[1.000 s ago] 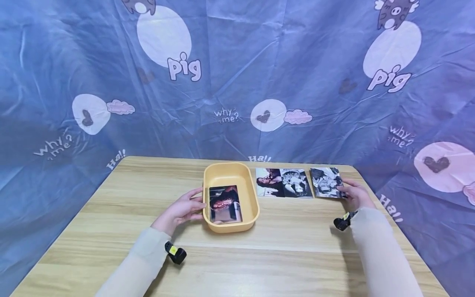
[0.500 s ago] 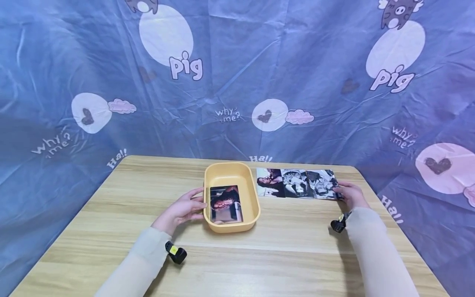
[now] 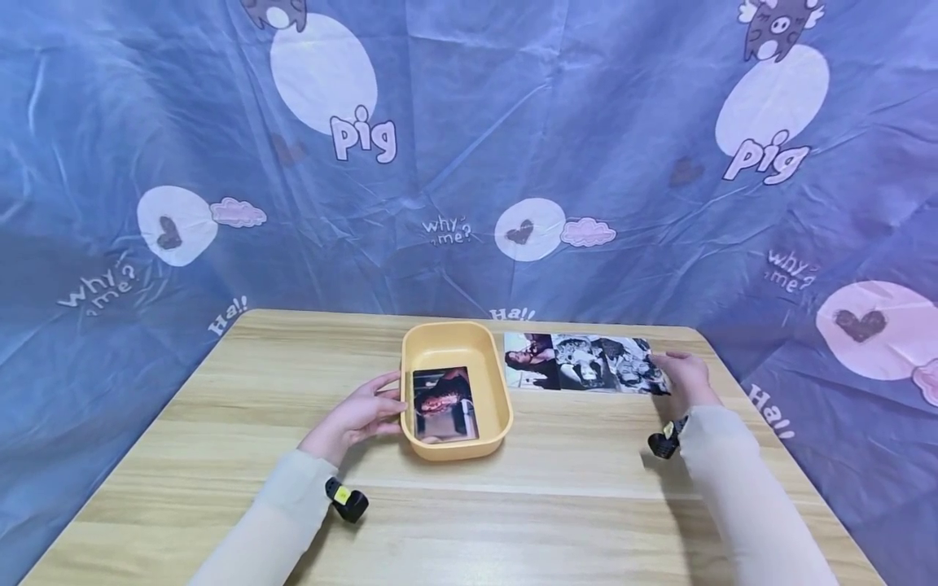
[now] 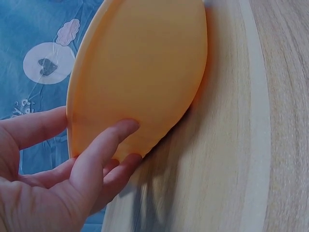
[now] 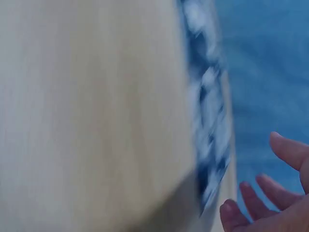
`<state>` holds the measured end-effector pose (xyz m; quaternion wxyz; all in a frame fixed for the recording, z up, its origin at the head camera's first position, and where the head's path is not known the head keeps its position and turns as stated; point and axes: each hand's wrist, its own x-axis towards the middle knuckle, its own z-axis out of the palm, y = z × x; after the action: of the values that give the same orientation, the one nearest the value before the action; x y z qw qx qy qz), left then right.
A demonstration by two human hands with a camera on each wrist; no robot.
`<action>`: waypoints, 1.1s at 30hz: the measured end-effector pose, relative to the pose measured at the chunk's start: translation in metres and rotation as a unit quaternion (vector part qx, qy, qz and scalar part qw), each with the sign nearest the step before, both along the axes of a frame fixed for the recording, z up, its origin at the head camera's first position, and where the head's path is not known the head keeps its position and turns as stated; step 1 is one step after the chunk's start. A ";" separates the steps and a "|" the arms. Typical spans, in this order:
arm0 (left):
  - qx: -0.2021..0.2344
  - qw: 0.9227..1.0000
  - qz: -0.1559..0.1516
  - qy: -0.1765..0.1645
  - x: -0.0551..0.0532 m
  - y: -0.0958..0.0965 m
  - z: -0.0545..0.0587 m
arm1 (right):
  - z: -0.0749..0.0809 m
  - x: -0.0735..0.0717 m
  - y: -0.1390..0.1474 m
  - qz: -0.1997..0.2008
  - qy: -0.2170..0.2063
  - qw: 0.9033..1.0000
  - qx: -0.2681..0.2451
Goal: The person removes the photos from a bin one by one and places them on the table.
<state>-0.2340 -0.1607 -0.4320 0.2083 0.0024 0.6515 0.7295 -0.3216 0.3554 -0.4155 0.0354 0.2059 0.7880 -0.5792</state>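
My left hand (image 3: 369, 409) rests its fingertips on the left outer wall of a yellow rectangular tray (image 3: 493, 358). In the left wrist view, the slightly bent fingers (image 4: 99, 154) touch the tray's side (image 4: 140, 63) without wrapping round it. Inside the tray lies a dark photo (image 3: 442, 404). To the right, photos lie in a row: a colour one (image 3: 532, 360), a black-and-white one (image 3: 580, 362) and another black-and-white one (image 3: 632, 366) at the end. My right hand (image 3: 685, 376) is beside that last photo's right edge; the right wrist view has its fingers (image 5: 248, 198) spread and holding nothing.
Everything rests on a light wood-grain table (image 3: 557, 521). A blue cloth (image 3: 454, 138) printed with pigs and lettering hangs behind it and along both sides. The photo row lies near the table's back edge, close to the tray's right side.
My right hand slid the rightmost photo left, closing the gap to its neighbour, and has now let go of it. The left hand and tray stay as they were.
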 end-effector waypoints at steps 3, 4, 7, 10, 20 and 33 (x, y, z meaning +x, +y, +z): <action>0.001 1.000 0.000 0.000 0.001 0.001 0.001 | 0.013 0.002 -0.018 -0.013 0.012 0.997 -0.081; 0.001 1.000 0.001 0.000 0.001 0.001 0.001 | 0.017 0.001 -0.026 -0.015 0.014 0.994 -0.105; 0.002 1.000 0.001 0.001 0.001 0.000 0.001 | 0.030 -0.001 -0.053 -0.004 0.019 0.987 -0.159; 0.002 1.000 0.002 0.000 0.001 0.000 0.002 | 0.040 0.000 -0.083 0.036 0.025 0.976 -0.213; 0.009 1.000 -0.001 -0.004 0.001 0.001 0.003 | 0.053 0.009 -0.172 0.116 0.041 0.953 -0.278; 0.007 1.000 0.000 -0.004 0.000 0.001 0.003 | 0.033 0.048 -0.276 0.217 0.041 0.945 -0.243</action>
<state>-0.2342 -0.1598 -0.4292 0.2104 0.0007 0.6459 0.7338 -0.2739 0.0793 -0.3829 0.1766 -0.0087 0.6498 -0.7393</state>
